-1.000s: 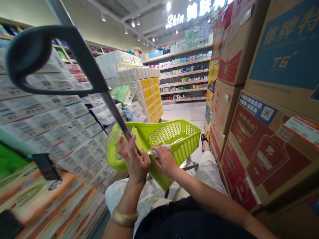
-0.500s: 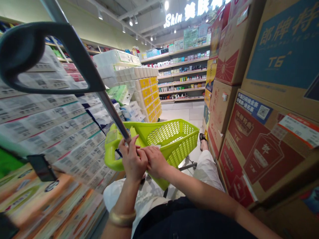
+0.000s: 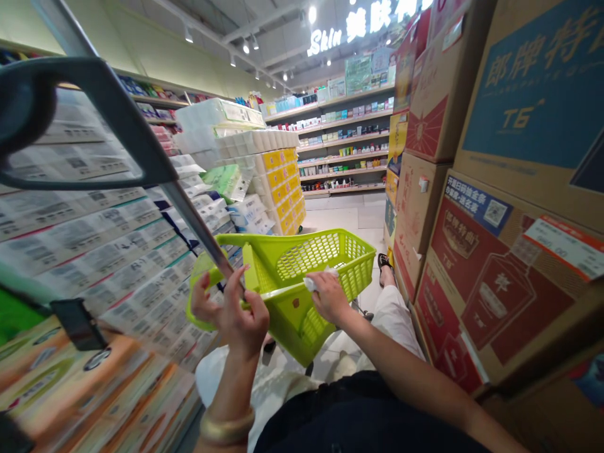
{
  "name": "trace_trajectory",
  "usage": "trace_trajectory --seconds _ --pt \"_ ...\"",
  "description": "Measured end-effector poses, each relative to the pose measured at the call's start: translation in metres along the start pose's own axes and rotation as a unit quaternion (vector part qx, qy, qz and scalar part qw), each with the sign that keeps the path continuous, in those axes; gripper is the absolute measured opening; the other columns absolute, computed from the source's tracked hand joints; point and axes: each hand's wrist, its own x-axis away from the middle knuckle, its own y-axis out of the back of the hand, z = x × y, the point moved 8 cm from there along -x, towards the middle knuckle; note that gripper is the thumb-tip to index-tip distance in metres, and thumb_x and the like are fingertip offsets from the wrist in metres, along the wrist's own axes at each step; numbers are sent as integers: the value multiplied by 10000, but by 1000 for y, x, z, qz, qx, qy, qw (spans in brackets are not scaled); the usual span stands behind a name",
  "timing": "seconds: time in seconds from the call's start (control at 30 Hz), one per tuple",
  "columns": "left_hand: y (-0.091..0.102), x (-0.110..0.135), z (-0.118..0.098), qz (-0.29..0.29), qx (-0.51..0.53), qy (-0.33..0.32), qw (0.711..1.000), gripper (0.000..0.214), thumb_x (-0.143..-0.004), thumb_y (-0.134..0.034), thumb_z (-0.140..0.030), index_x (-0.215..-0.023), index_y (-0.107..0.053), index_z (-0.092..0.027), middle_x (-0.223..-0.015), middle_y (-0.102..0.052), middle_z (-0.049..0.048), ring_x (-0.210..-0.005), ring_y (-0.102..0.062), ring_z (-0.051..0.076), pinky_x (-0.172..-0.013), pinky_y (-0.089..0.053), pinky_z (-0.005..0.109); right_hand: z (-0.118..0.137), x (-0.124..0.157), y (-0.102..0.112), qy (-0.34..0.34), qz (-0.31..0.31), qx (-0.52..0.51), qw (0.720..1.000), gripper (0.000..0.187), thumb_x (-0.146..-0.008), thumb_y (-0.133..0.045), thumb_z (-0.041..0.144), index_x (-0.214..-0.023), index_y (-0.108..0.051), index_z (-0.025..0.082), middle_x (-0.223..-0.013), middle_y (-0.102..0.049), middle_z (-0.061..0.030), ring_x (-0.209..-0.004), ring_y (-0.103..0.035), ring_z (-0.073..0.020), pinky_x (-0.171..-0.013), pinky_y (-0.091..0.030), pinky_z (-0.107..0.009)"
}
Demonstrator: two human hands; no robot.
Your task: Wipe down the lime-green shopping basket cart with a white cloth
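My left hand (image 3: pixel 236 308) holds the lower visible end of a metal pole (image 3: pixel 202 220), with some fingers lifted and apart. The pole slants up to the left and carries a dark grey loop-shaped handle (image 3: pixel 117 119). My right hand (image 3: pixel 330 299) pinches a crumpled white tissue (image 3: pixel 311 283) at the near rim of a lime-green shopping cart (image 3: pixel 292 314). The cart's perforated basket stretches forward from between my hands. Its push handle is partly behind my left hand.
Stacked cardboard cartons (image 3: pixel 509 264) line the right side. Packs of tissue paper (image 3: pixel 94 251) are piled on the left, with a dark phone-like object (image 3: pixel 79 324) near them. Ahead, tiled floor (image 3: pixel 340 214) leads to shelves of cosmetics (image 3: pixel 344 151).
My hands have parted. The right has moved right along the cart rim with the tissue now showing. The left has shifted slightly left and down, its fingers loosened, and the pole has shifted left.
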Motion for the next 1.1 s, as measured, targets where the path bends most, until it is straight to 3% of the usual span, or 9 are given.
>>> trace_trajectory --seconds 0.07,0.17,0.37,0.5,0.57,0.77,0.87,0.97,1.1 --pt "-5 7 -22 35 22 -74 996 440 -791 -530 -116 -1217 -603 -202 -1381 -426 155 -1297 -429 330 -1065 -384 513 19 -1 -7 19 -1 -17 1000 476 -770 -501 68 -1225 -551 197 -1148 -625 -95 -1070 -532 -249 -996 -408 -430" --pt "-38 25 -42 191 35 -148 970 509 -791 -491 -118 -1297 -524 -161 -1294 -540 156 -1204 -519 283 -1017 -425 437 44 -2 -16 66 -5 -66 996 466 -826 -502 141 -1291 -490 169 -1173 -611 -118 -1089 -533 -254 -993 -431 -435" --pt "-83 49 -19 376 -121 -123 910 437 -754 -495 -167 -1162 -627 -83 -1013 -690 159 -980 -604 318 -894 -418 442 15 13 -14 97 -40 -82 991 488 -759 -490 84 -1235 -510 188 -1240 -571 -121 -1204 -505 -257 -1058 -414 -463" --pt "-82 48 -16 379 -135 -119 908 385 -759 -512 -189 -1109 -656 -117 -950 -696 124 -945 -594 310 -887 -388 432 -34 31 4 -2 -149 -47 988 433 -758 -469 60 -1156 -569 197 -1172 -561 -123 -1154 -512 -262 -1023 -440 -457" --pt "-81 49 -17 376 -133 -122 909 392 -752 -519 -190 -1113 -654 -119 -953 -693 118 -943 -587 308 -891 -377 430 -40 35 3 -36 -165 -47 984 407 -764 -467 60 -1131 -589 187 -1112 -576 -122 -1090 -531 -260 -986 -461 -447" --pt "-82 52 -22 368 -119 -138 912 402 -741 -516 -170 -1116 -649 -105 -937 -686 119 -935 -580 306 -891 -369 429 31 19 -24 75 -69 -72 992 398 -821 -497 98 -1189 -599 206 -1146 -617 -94 -1112 -530 -232 -1005 -446 -404" --pt "-79 52 -24 360 -110 -142 916 397 -740 -513 -160 -1110 -651 -122 -942 -689 123 -939 -584 304 -889 -375 430 45 17 -26 119 -36 -79 989 420 -826 -494 101 -1226 -584 195 -1180 -615 -99 -1124 -531 -224 -1023 -440 -395" --pt "-76 53 -23 352 -107 -154 917 417 -735 -510 -155 -1128 -646 -123 -949 -691 123 -943 -587 305 -890 -379 430 18 23 -17 96 -29 -56 993 455 -787 -478 59 -1204 -598 196 -1167 -617 -98 -1125 -531 -231 -1029 -441 -406" --pt "-73 52 -17 340 -101 -151 923 415 -729 -514 -146 -1120 -653 -139 -956 -696 120 -948 -592 301 -891 -385 431 -46 32 9 -30 -98 -34 994 421 -783 -453 47 -1136 -623 200 -1128 -624 -99 -1093 -546 -239 -1016 -452 -435"
